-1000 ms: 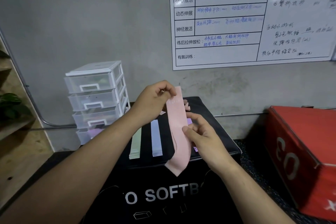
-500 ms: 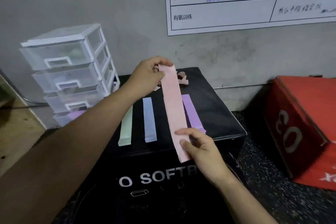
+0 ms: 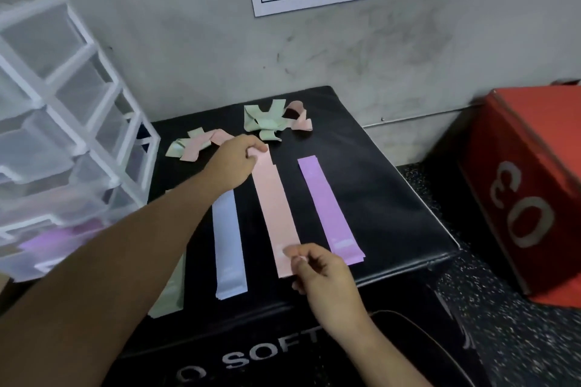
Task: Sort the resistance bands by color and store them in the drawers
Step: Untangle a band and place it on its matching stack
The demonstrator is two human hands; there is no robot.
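Held pink band (image 3: pixel 273 207) stretched flat at frame centre on box (image 3: pixel 377 182), between blue band (image 3: pixel 228 239) and purple band (image 3: pixel 327 207), likely to keep colours apart. Pinched its far end with left hand (image 3: pixel 232 163), near end with right hand (image 3: pixel 323 273).

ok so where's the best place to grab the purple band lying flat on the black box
Probably pinch the purple band at its near end, from the front. It lies flat and lengthwise on the black box, so only an end lifts easily, and that end is close to the front edge, beside the right hand.
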